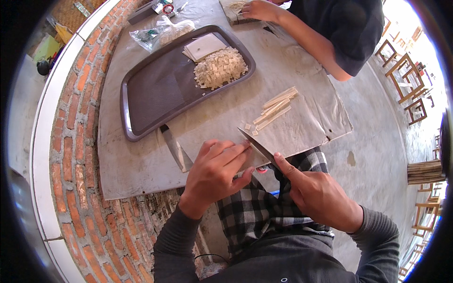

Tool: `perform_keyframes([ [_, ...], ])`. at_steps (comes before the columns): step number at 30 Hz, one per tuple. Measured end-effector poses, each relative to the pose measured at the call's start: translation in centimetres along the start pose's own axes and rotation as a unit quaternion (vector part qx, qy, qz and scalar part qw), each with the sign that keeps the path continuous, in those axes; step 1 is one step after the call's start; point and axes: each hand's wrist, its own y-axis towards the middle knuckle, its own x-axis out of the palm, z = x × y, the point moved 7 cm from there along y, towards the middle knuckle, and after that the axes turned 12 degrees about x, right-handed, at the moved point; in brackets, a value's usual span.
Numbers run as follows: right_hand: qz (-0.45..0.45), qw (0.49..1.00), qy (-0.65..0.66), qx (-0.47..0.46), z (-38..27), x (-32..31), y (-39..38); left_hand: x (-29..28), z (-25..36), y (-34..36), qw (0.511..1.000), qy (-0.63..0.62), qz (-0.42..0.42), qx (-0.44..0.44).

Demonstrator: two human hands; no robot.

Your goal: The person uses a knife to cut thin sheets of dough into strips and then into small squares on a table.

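Note:
My right hand (323, 195) grips a knife (257, 145), its index finger stretched along the back of the blade, whose tip rests by the table top. Close beside the blade, my left hand (214, 172) presses down with its fingers bent together; what lies under the fingertips is mostly hidden. Just beyond the knife tip are small pale square pieces (247, 127) and a bundle of thin pale strips (274, 109). Farther off, a dark tray (155, 96) holds a heap of small cut pieces (221, 69) and a stack of pale flat sheets (204, 46).
A second blade (175, 150) lies between the tray and my left hand. Behind the tray sits a clear plastic bag (165, 32). Across the table, another person's hand (261, 10) rests by a board. A brick ledge (73, 165) borders the left; wooden stools (406, 78) stand at right.

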Motion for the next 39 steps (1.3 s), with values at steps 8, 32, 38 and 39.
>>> perform_keyframes([
  [8,0.005,1.0,0.001,-0.014,0.1,-0.1,-0.1,-1.2,0.2,-1.9,0.999,0.006,0.022,0.023],
  [32,0.02,0.999,-0.045,-0.01,-0.1,0.4,-0.6,-1.2,-0.1,-3.0,0.999,0.003,0.047,0.004],
  [38,0.013,0.999,-0.044,-0.025,-0.1,0.1,-0.3,-1.3,-0.1,-3.0,0.999,-0.003,0.048,-0.003],
  [39,0.014,0.998,-0.046,-0.03,-0.1,0.0,-0.1,-1.4,-0.1,-3.0,0.999,-0.002,0.049,-0.003],
])
